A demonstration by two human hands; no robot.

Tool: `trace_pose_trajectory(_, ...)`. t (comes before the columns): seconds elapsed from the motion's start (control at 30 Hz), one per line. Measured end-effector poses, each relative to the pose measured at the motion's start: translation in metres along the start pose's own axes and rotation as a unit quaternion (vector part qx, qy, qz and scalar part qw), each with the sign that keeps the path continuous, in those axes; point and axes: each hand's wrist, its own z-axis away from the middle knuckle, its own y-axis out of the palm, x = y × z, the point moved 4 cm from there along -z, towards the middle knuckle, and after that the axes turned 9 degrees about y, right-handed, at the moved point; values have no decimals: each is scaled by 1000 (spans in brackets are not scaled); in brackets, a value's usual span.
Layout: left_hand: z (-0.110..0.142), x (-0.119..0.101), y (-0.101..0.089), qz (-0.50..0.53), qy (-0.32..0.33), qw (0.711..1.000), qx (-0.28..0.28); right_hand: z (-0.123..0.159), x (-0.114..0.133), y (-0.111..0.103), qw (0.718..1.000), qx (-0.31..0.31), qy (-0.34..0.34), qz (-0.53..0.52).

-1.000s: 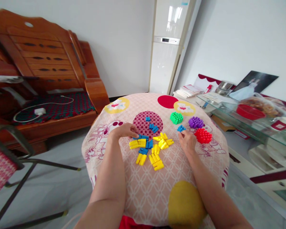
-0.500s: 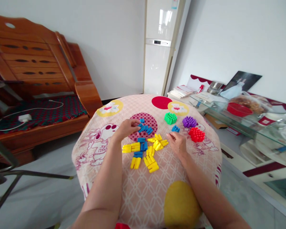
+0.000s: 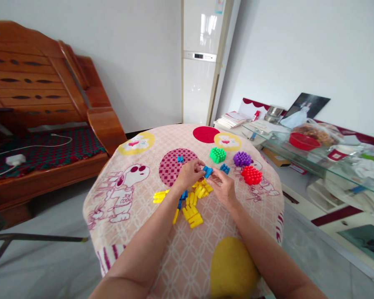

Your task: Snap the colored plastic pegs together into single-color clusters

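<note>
Blue plastic building blocks (image 3: pixel 208 171) are pinched between the fingertips of both hands above the table. My left hand (image 3: pixel 190 173) grips them from the left, closed, and my right hand (image 3: pixel 223 187) meets them from the right, also closed. Just behind the right hand lies a small blue block cluster (image 3: pixel 225 168). Below the hands spread yellow blocks (image 3: pixel 192 216), partly covered by the left forearm along with a few more blue ones (image 3: pixel 183 194). A separate blue block (image 3: pixel 180 159) rests on the purple checked circle.
Clusters of green blocks (image 3: pixel 217 155), purple blocks (image 3: pixel 242 158) and red blocks (image 3: pixel 252 175) sit toward the table's right side. A patterned cloth (image 3: pixel 137 245) covers the round table. A glass shelf (image 3: pixel 327 166) with household items stands right; a wooden bench (image 3: pixel 43 99) is left.
My left hand has moved right, carrying blue blocks off the checked circle to meet my right hand. My right hand has come slightly left and taken hold too. The view has shifted a little.
</note>
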Motion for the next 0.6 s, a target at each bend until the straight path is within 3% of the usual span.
trace_pose_trajectory(0.27,0,-2,9,121,-66,990,29,0,10,0,999,-4,-33,30)
trace_pose_trajectory(0.4,1,0,16,142,-82,985,51,-2,16,-4,1000,-12,-2,24)
trace_pose_trajectory(0.5,1,1,15,137,-70,987,52,-9,7,-20,996,-66,60,-24)
trace_pose_trajectory(0.6,0,3,4,123,-66,990,16,-16,-11,-47,980,-156,121,-34)
